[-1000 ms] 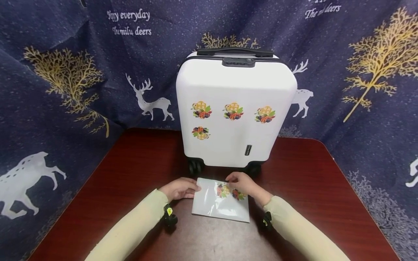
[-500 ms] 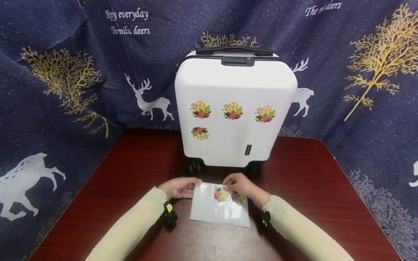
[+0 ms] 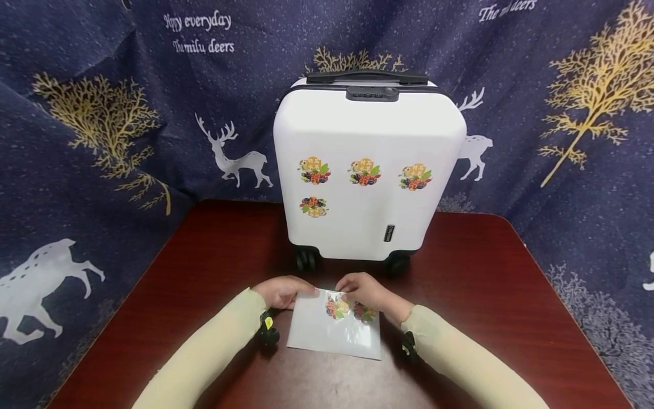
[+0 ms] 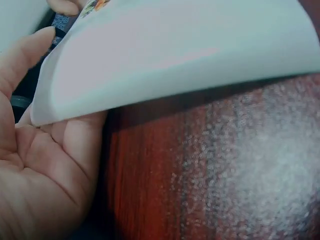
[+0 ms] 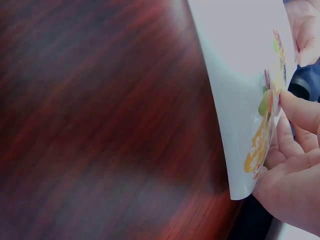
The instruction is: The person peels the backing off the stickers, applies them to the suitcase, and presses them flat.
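A glossy white sticker sheet (image 3: 327,335) with two fruit stickers near its far edge is held between both hands over the table, its lower edge lifted in the left wrist view (image 4: 150,60). My left hand (image 3: 282,292) grips the far left corner, fingers underneath and thumb at the edge. At the far edge my right hand (image 3: 365,291) pinches the sheet beside a fruit sticker (image 3: 337,307), partly covering the other sticker (image 3: 365,312). In the right wrist view the thumb (image 5: 300,110) presses at a sticker's edge, with the other fingers behind the sheet.
A white suitcase (image 3: 357,227) stands upright behind the hands. It bears three fruit stickers in a row and one below at left. The dark red table (image 3: 225,250) carries everything; a blue deer-patterned cloth (image 3: 168,102) hangs behind.
The sheet and right hand have shifted left and slightly nearer the person. The right fingers have moved along the far edge toward the left sticker. The left thumb now lies over the sheet's corner.
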A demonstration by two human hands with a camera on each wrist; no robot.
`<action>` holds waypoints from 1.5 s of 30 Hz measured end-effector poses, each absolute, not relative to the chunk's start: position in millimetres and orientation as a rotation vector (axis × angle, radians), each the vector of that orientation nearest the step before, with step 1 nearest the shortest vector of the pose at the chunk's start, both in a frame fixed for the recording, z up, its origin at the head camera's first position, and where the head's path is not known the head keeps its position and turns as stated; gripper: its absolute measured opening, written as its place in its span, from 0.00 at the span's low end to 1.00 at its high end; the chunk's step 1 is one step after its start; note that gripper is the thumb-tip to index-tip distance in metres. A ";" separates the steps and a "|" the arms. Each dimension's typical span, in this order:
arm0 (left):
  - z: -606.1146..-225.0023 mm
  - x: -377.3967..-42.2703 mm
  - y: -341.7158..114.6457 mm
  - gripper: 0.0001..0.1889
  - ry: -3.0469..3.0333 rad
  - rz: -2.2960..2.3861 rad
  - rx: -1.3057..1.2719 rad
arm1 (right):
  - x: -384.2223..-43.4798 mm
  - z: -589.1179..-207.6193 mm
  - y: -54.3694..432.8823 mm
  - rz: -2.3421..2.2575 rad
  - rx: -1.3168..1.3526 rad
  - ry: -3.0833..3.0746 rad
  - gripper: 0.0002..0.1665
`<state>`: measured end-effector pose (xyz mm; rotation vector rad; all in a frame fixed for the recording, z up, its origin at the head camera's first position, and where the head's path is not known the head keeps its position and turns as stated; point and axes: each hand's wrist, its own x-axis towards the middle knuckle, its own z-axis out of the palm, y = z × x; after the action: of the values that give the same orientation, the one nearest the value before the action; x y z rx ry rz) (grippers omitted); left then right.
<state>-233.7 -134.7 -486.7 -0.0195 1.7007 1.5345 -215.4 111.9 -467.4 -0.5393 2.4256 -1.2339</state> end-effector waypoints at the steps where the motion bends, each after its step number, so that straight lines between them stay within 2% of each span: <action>1: -486.8 -233.7 -134.9 0.14 1.698 1.530 -0.017 | -215.8 -467.3 110.9 -1.237 -0.539 2.421 0.10; 10: -487.7 -233.5 -136.9 0.13 1.707 1.538 -0.021 | -217.4 -465.3 98.9 -1.200 -0.581 2.419 0.07; 16: -490.3 -234.9 -137.2 0.09 1.710 1.545 -0.025 | -216.2 -465.0 95.2 -1.155 -0.582 2.459 0.07; 37: -486.3 -232.9 -136.8 0.14 1.690 1.553 -0.009 | -215.1 -465.1 94.5 -1.307 -0.498 2.348 0.11; 45: -483.9 -231.6 -137.8 0.15 1.689 1.544 0.002 | -217.7 -462.2 91.5 -1.221 -0.458 2.385 0.11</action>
<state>-231.6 -137.8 -483.9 0.0016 1.6895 1.5438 -217.7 91.5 -462.2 -0.4578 2.3851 -1.2214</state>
